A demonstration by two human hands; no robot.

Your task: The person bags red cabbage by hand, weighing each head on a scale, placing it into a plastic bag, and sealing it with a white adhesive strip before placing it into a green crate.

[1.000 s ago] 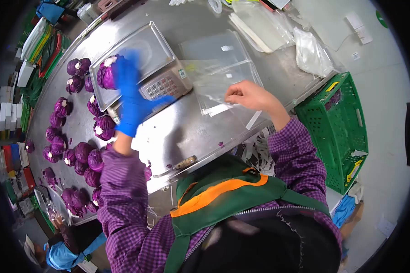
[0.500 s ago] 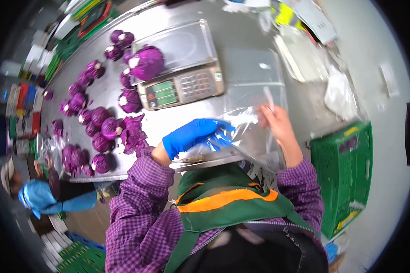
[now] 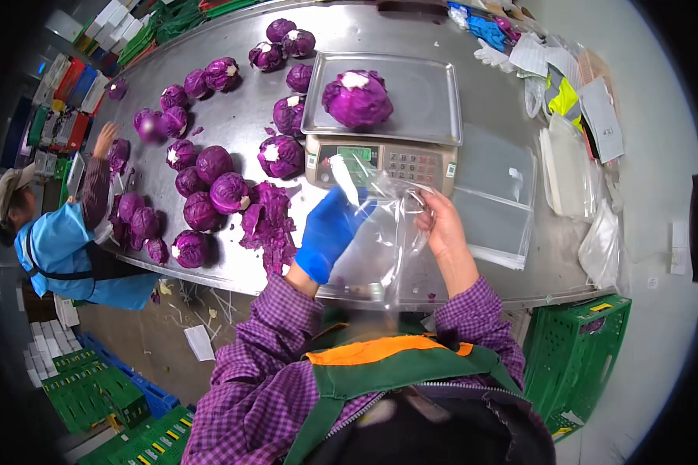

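Observation:
A clear plastic bag (image 3: 392, 256) hangs between my two hands, just in front of the scale. My left hand (image 3: 329, 236), in a blue glove, grips one side of it, with the fingertips partly behind the film. A white strip (image 3: 343, 180) sticks up beside those fingers. Bare, my right hand (image 3: 447, 226) pinches the opposite edge of the bag between thumb and fingers. Beyond the hands, a red cabbage (image 3: 358, 101) sits on the pan of a digital scale (image 3: 380, 161), its pale cut stem facing up.
Several red cabbages (image 3: 213, 165) and a pile of loose leaves (image 3: 267, 221) lie left on the metal table (image 3: 233, 116). Flat clear bags (image 3: 492, 198) are stacked right of the scale. A green crate (image 3: 578, 360) stands at right. A co-worker (image 3: 62, 240) reaches over the table's left end.
My view has shifted, so the whole scale and its cabbage now show. Both hands have moved up towards the scale, holding the bag more upright. The co-worker's arm now reaches towards the cabbages.

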